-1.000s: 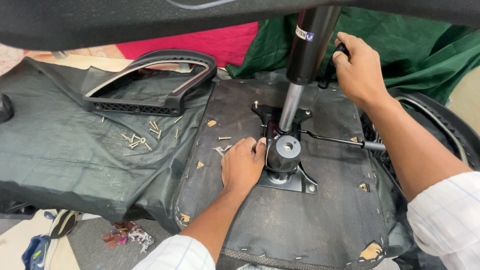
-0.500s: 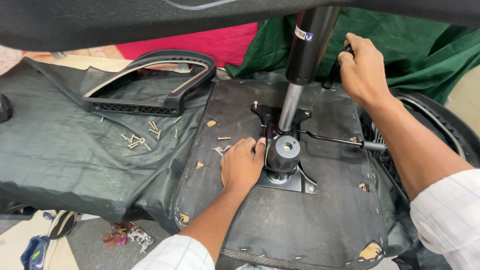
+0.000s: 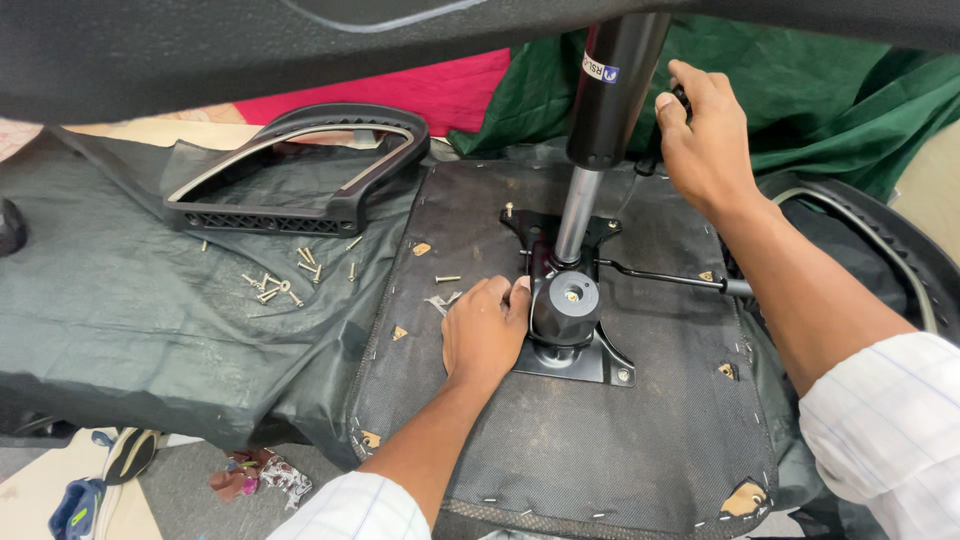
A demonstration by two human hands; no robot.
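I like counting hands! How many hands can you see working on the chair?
2. The left hand rests on the seat underside beside the black mechanism. The right hand grips something behind the gas cylinder.

You have one view only, from the camera on your head, so nothing is shared with a second view. It looks steeply down and forward over your own forearms at the upturned chair seat (image 3: 600, 440), close enough that the seat fills most of the lower frame. Your left hand (image 3: 485, 330) sits near the centre and your right hand (image 3: 705, 135) in the upper right. A dark blurred edge (image 3: 300, 50) lies very near the lens and blocks the top of the frame. The gas cylinder (image 3: 610, 95) rises toward you. At the lower left you see down past the work surface to the floor (image 3: 180, 490).
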